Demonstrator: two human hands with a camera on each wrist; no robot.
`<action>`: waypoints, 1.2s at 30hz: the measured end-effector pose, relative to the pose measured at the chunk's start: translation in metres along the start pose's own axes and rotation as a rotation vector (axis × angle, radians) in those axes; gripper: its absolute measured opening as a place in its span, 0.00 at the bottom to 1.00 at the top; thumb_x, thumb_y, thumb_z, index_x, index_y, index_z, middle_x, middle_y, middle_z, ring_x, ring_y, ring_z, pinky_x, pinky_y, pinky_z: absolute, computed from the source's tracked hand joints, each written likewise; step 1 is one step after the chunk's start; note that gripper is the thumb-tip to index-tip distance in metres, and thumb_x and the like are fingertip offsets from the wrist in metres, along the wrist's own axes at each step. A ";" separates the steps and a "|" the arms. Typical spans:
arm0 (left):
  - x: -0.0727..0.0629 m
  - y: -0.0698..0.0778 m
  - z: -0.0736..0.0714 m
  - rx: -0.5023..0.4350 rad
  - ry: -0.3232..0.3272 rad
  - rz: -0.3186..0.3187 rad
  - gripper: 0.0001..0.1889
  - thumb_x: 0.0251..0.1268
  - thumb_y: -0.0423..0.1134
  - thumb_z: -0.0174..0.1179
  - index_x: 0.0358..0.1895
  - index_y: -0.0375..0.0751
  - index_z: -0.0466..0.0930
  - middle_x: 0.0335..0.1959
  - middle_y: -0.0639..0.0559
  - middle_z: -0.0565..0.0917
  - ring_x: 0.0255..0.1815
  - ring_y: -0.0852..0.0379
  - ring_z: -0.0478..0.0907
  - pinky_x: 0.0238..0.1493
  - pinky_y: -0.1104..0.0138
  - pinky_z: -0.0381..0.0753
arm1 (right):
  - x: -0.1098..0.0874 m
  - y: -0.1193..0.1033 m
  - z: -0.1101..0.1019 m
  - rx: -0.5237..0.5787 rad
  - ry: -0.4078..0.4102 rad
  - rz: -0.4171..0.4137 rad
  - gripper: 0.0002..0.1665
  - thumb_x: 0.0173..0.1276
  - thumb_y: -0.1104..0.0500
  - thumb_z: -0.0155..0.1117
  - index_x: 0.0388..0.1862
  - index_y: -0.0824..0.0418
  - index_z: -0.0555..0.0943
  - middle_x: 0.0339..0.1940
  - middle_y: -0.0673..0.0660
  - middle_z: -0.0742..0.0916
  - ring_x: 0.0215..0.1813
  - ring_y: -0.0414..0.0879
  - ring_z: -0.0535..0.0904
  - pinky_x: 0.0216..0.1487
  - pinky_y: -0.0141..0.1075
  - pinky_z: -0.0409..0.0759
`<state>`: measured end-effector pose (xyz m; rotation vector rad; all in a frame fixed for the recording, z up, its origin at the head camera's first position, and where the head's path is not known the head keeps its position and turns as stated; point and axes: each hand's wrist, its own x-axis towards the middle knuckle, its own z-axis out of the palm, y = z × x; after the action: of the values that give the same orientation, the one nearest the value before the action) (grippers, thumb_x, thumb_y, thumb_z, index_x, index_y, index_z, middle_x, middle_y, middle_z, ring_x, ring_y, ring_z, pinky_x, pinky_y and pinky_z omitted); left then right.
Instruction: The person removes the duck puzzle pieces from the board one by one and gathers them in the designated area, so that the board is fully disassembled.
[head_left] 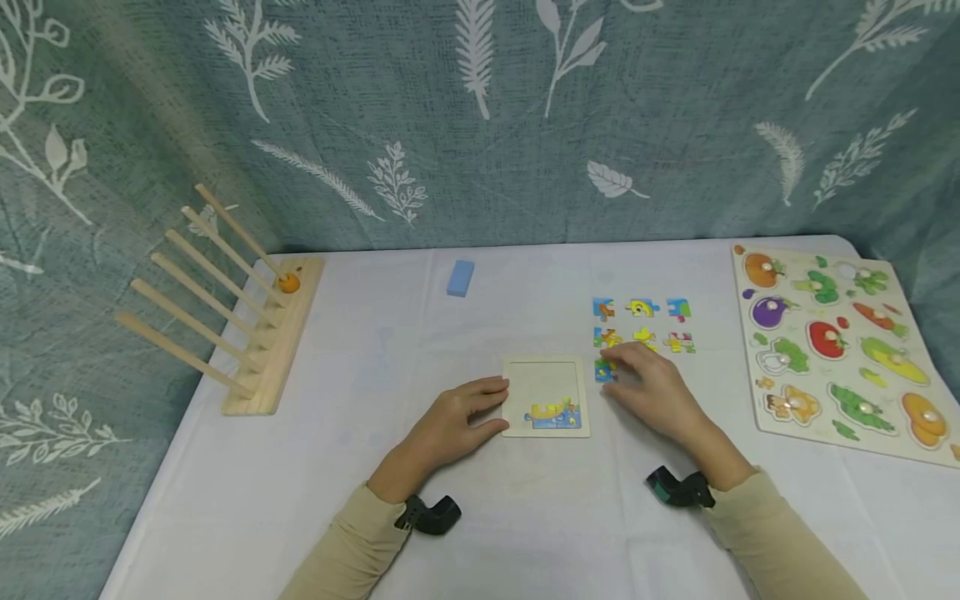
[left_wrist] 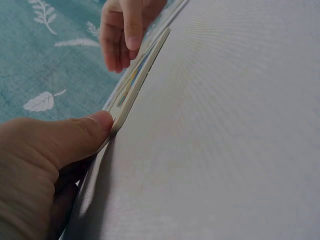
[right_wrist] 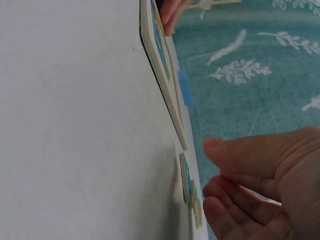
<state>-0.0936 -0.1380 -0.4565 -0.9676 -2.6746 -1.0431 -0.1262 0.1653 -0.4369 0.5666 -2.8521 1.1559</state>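
Note:
A small square wooden puzzle tray (head_left: 540,387) lies on the white cloth, with several yellow and blue pieces (head_left: 555,415) fitted along its lower right. My left hand (head_left: 457,421) rests at the tray's left side, thumb and fingertips on the rim. In the left wrist view its thumb (left_wrist: 97,125) presses the tray's corner. Over the loose pieces, my right hand (head_left: 652,387) hovers with thumb and fingers apart. Between its fingertips lies a blue and green puzzle piece (head_left: 603,372). The right wrist view shows a gap between that hand (right_wrist: 255,185) and the piece (right_wrist: 186,175).
Several loose pieces (head_left: 642,308) stand in rows beyond my right hand. A vegetable peg board (head_left: 795,375) lies at the right. A blue block (head_left: 461,278) sits toward the back. At the left is a wooden rack (head_left: 281,358) with slanting rods and an orange bead (head_left: 288,283).

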 end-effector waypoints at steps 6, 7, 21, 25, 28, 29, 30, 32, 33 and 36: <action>-0.001 0.000 0.000 -0.005 0.001 -0.002 0.24 0.54 0.38 0.69 0.53 0.29 0.80 0.57 0.43 0.80 0.61 0.48 0.76 0.60 0.61 0.78 | -0.002 -0.014 0.005 0.052 -0.047 -0.025 0.25 0.57 0.64 0.70 0.56 0.64 0.78 0.54 0.57 0.82 0.50 0.49 0.80 0.53 0.44 0.81; -0.001 0.000 -0.001 -0.004 0.001 -0.002 0.24 0.54 0.38 0.69 0.53 0.29 0.80 0.57 0.43 0.80 0.61 0.48 0.76 0.60 0.61 0.78 | -0.002 -0.016 0.006 0.060 -0.057 -0.029 0.25 0.57 0.64 0.70 0.56 0.63 0.78 0.53 0.56 0.82 0.50 0.49 0.80 0.53 0.44 0.81; 0.000 0.000 0.000 0.003 0.006 0.016 0.23 0.55 0.39 0.69 0.53 0.30 0.80 0.57 0.43 0.80 0.61 0.48 0.76 0.59 0.60 0.78 | -0.008 -0.044 0.027 0.117 -0.232 -0.152 0.26 0.56 0.61 0.72 0.55 0.62 0.79 0.51 0.53 0.83 0.49 0.44 0.80 0.52 0.40 0.79; 0.000 0.000 0.000 -0.008 0.004 0.012 0.23 0.55 0.38 0.69 0.54 0.30 0.80 0.58 0.43 0.80 0.61 0.48 0.76 0.59 0.60 0.78 | -0.007 -0.048 0.033 0.095 -0.265 -0.190 0.26 0.57 0.60 0.72 0.56 0.62 0.79 0.53 0.53 0.82 0.52 0.44 0.79 0.55 0.41 0.79; -0.001 -0.001 0.000 -0.014 0.002 0.009 0.23 0.55 0.38 0.69 0.54 0.30 0.79 0.58 0.43 0.79 0.61 0.48 0.76 0.59 0.60 0.78 | -0.006 -0.049 0.036 0.083 -0.282 -0.187 0.26 0.58 0.60 0.71 0.56 0.62 0.79 0.54 0.54 0.81 0.54 0.45 0.78 0.57 0.43 0.78; -0.001 -0.001 0.000 -0.014 0.001 0.010 0.23 0.55 0.38 0.69 0.54 0.30 0.79 0.58 0.43 0.79 0.61 0.48 0.76 0.59 0.60 0.78 | -0.006 -0.049 0.037 0.074 -0.286 -0.180 0.26 0.58 0.59 0.71 0.56 0.62 0.79 0.54 0.54 0.81 0.54 0.45 0.78 0.57 0.43 0.78; -0.001 -0.001 0.000 -0.013 0.000 0.011 0.24 0.55 0.38 0.69 0.54 0.30 0.79 0.58 0.43 0.79 0.61 0.48 0.76 0.59 0.60 0.78 | -0.006 -0.048 0.038 0.069 -0.289 -0.174 0.26 0.58 0.59 0.71 0.56 0.62 0.79 0.54 0.53 0.81 0.54 0.45 0.78 0.57 0.43 0.78; -0.001 -0.002 0.000 -0.012 0.000 0.013 0.23 0.55 0.38 0.69 0.54 0.30 0.79 0.58 0.43 0.79 0.61 0.48 0.76 0.58 0.60 0.78 | -0.006 -0.048 0.040 0.057 -0.293 -0.166 0.26 0.58 0.59 0.71 0.56 0.61 0.79 0.52 0.53 0.80 0.53 0.45 0.77 0.56 0.43 0.78; 0.000 -0.002 0.000 -0.009 0.000 0.015 0.23 0.55 0.38 0.69 0.54 0.30 0.79 0.57 0.43 0.80 0.60 0.48 0.76 0.58 0.60 0.78 | -0.005 -0.048 0.041 0.049 -0.295 -0.166 0.26 0.58 0.59 0.71 0.56 0.61 0.79 0.51 0.53 0.80 0.52 0.45 0.77 0.55 0.43 0.78; 0.000 -0.002 0.000 -0.002 0.005 0.023 0.23 0.55 0.38 0.69 0.54 0.30 0.80 0.57 0.43 0.80 0.60 0.48 0.76 0.58 0.61 0.78 | -0.004 -0.047 0.045 0.028 -0.304 -0.175 0.26 0.58 0.59 0.71 0.56 0.61 0.80 0.49 0.52 0.78 0.50 0.44 0.75 0.52 0.41 0.78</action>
<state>-0.0947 -0.1389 -0.4577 -0.9918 -2.6527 -1.0419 -0.1008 0.1052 -0.4386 1.0542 -2.9518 1.1718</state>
